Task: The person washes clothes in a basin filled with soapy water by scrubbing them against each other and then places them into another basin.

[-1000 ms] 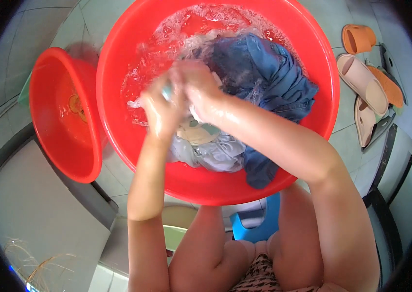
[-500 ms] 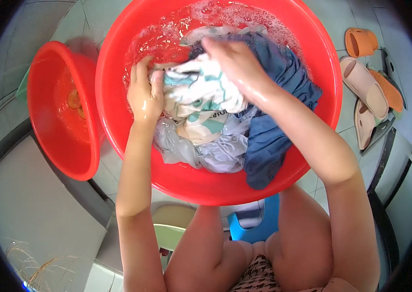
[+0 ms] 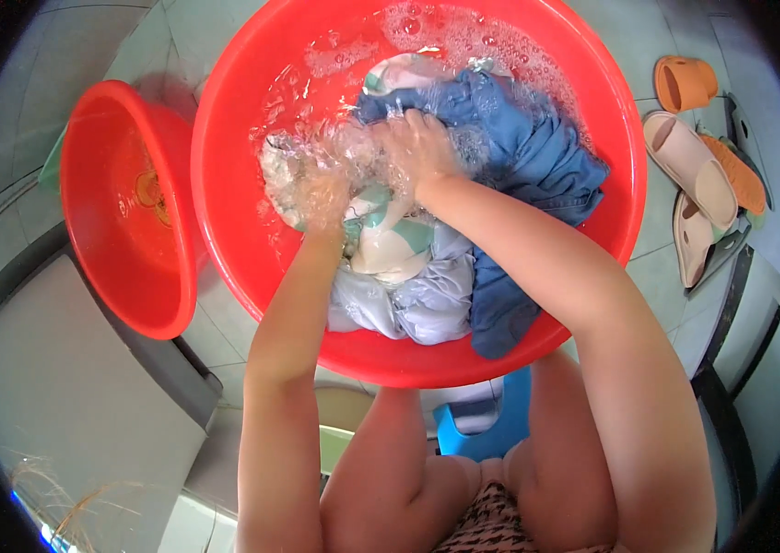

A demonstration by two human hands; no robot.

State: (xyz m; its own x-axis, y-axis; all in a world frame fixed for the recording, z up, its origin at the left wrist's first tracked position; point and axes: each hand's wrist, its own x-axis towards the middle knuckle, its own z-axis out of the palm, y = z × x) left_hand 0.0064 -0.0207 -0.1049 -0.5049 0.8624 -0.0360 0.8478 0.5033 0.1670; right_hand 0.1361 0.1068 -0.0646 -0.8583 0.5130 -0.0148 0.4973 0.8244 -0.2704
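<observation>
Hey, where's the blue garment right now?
In the head view, the blue garment lies mostly in the right half of the large red basin, beside the right hand and right of the pale lavender cloth.

The scene is bright, with a soft light whose source I cannot tell. Small white glints sit on the water [image 3: 316, 90] in the large red basin [image 3: 390, 364], and the small red basin [image 3: 132, 272] also shows a few of them. The left hand [image 3: 323, 195] is blurred under the splashing, while the right hand [image 3: 423, 147] is somewhat clearer. The slippers [image 3: 696, 170] look fairly sharp. The inner thighs [image 3: 376, 470] are shaded. The fisheye lens bends straight edges at the sides, and black fills the corners.
</observation>
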